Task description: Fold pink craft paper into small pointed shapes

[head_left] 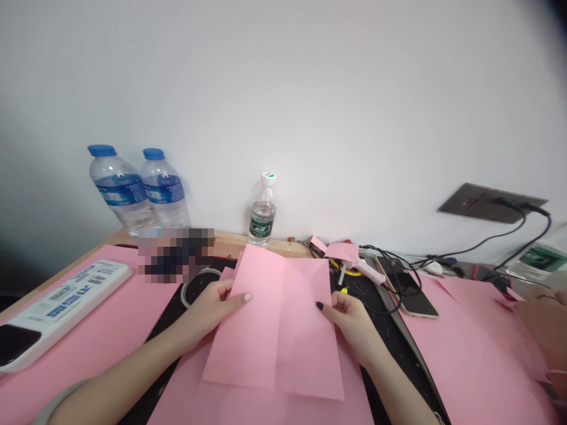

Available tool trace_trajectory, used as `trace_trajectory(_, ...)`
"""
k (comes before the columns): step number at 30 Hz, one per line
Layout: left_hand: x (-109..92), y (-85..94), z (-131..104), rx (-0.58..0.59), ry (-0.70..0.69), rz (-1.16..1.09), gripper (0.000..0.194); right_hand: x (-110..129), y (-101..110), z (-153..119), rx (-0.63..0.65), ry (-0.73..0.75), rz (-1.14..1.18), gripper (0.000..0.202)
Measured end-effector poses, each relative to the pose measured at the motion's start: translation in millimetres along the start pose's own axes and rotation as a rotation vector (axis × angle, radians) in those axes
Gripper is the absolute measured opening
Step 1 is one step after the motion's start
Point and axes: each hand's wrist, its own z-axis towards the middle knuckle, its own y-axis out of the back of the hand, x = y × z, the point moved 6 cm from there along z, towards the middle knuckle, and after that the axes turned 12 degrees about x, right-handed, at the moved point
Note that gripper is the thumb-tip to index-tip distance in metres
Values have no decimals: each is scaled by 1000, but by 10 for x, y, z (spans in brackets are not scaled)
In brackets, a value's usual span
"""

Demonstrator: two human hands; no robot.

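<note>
Forearms (133, 367) (394, 372), both hands' fingers (235, 304) (331, 314) on pink sheet (261, 336)

grey L sleeve (59, 402), dk R nail-polish (319, 306), pale L nail-polish (248, 297)

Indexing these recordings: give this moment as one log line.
left hand: holds creased pink sheet by left side | right hand: holds its right side | beneath: more pink paper

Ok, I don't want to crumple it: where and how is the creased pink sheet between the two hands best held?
Pinch the pink sheet by its side edges, around mid-height, one hand from each side. It is thin, with a crease down its middle, so this should spare the crease. The left hand and right hand grip there, thumbs in front.
</note>
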Motion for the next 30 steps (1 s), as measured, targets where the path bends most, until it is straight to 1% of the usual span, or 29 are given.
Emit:
trace_trajectory(5,29,28,0,-19,29,26,32,-1,6,1,0,-8,-1,42)
trace_trajectory(10,9,28,-12,-58,42,75,35,0,1,-4,4,-1,15,41)
trace_trajectory(20,44,49,5,-42,42,76,32,-34,-3,-2,36,-39,48,39)
trace_trajectory(24,47,41,7,-34,47,38,32,-29,-11,-10,46,-48,51,38)
trace_trajectory(30,44,35,11,-22,36,15,33,-21,2,-3,33,-36,42,38)
